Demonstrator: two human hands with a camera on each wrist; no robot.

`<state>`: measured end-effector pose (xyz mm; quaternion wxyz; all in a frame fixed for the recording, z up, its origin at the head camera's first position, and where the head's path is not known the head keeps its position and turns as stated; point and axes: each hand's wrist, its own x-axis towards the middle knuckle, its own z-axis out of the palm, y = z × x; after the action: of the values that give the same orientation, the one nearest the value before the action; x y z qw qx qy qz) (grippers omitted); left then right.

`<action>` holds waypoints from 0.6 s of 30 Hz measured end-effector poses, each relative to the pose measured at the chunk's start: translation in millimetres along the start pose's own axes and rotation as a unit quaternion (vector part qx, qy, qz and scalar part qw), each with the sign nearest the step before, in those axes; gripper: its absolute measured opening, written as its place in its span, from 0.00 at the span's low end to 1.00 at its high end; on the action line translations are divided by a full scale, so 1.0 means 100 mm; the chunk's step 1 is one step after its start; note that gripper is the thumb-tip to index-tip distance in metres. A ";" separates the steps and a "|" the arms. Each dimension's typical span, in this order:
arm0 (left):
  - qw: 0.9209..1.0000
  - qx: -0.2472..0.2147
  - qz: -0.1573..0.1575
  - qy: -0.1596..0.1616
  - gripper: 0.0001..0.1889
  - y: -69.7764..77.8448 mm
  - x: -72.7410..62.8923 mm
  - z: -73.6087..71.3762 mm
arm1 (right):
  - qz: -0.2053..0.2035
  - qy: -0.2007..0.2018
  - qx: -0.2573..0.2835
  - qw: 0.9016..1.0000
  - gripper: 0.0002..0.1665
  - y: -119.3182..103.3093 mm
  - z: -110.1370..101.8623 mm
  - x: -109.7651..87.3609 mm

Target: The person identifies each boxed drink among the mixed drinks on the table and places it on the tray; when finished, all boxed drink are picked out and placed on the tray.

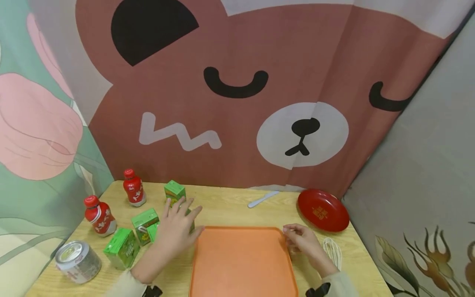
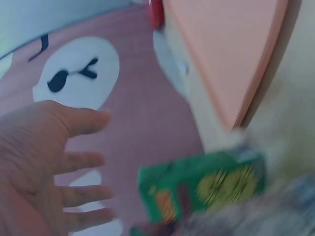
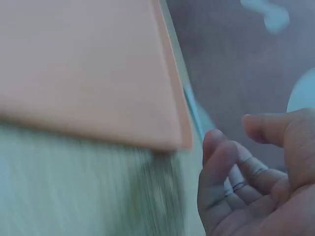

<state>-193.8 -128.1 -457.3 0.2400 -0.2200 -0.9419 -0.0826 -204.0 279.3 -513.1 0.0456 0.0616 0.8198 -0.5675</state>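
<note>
Our left hand (image 1: 174,227) has fingers spread wide, our right hand (image 1: 305,243) fingers loosely curled, both empty near the tray (image 1: 243,262). We should move gently beside the left boxes (image 1: 122,249).

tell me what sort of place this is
Probably an indoor corner set up for tabletop activities, though the room beyond is out of view. A large bear-print backdrop stands behind a wood-grain table, which holds an orange tray and a red plate.
</note>
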 end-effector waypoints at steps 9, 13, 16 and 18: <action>0.984 0.055 -0.087 -0.143 0.36 -0.35 0.24 -0.21 | 0.016 -0.100 -0.064 0.993 0.15 0.04 -0.18 0.25; 0.978 0.060 -0.085 -0.178 0.39 -0.40 0.26 -0.18 | -0.004 -0.104 -0.092 0.990 0.13 0.04 -0.13 0.27; 0.980 0.036 -0.066 -0.183 0.36 -0.42 0.27 -0.14 | -0.005 -0.090 -0.112 0.990 0.12 0.06 -0.10 0.27; 0.981 -0.003 -0.048 -0.186 0.33 -0.43 0.28 -0.11 | 0.001 -0.084 -0.116 0.990 0.12 0.08 -0.09 0.26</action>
<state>-230.5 -159.3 -436.0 0.0559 -0.1871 -0.9792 -0.0547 -228.4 292.2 -521.4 0.1217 0.0086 0.8732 -0.4719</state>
